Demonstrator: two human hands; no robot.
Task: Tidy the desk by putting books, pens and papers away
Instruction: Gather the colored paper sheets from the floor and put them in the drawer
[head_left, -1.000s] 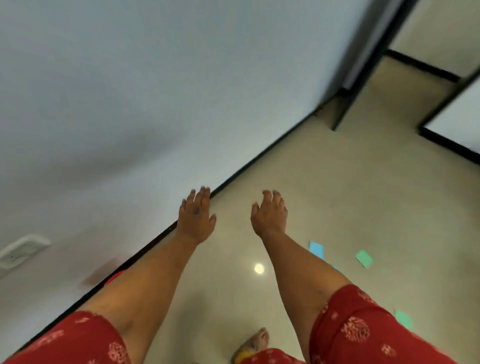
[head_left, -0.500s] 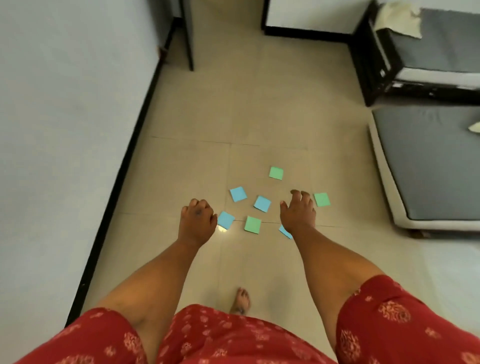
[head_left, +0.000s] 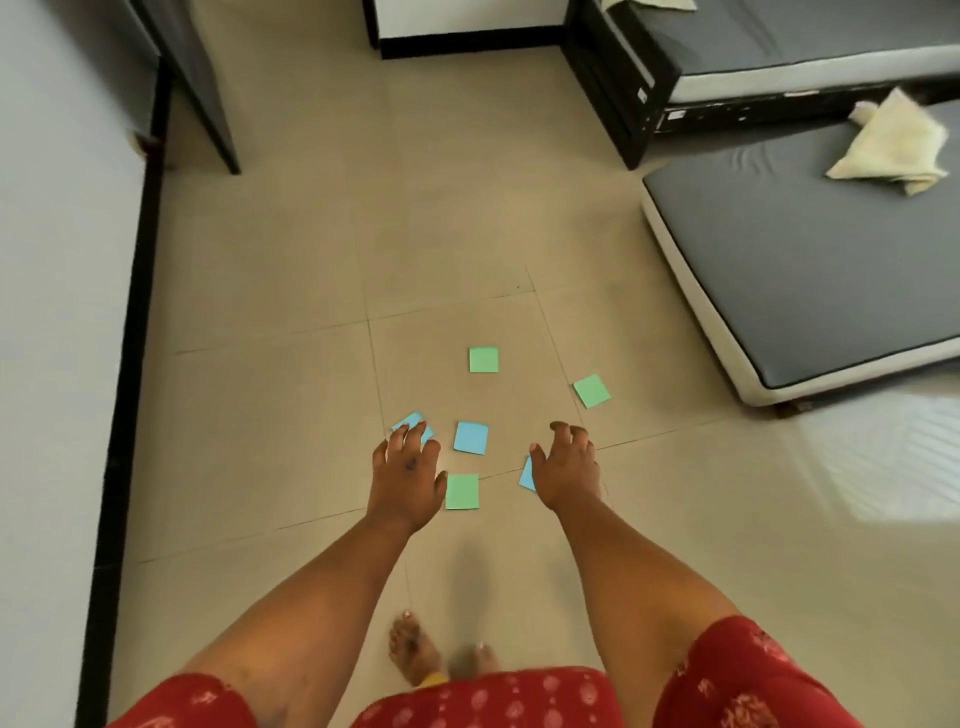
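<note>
Counting three green notes (head_left: 483, 360), three blue (head_left: 471, 438)

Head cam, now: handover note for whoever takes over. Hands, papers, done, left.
Left hand: empty, fingers spread, above the floor, covering part of a blue note.
Right hand: empty, open, covering part of another blue note.
Papers: six in view, scattered on the floor. Third blue note between the hands; green notes at.
Done: nothing picked up yet.
Left: gather all six notes and put them away. No desk in view.
</note>
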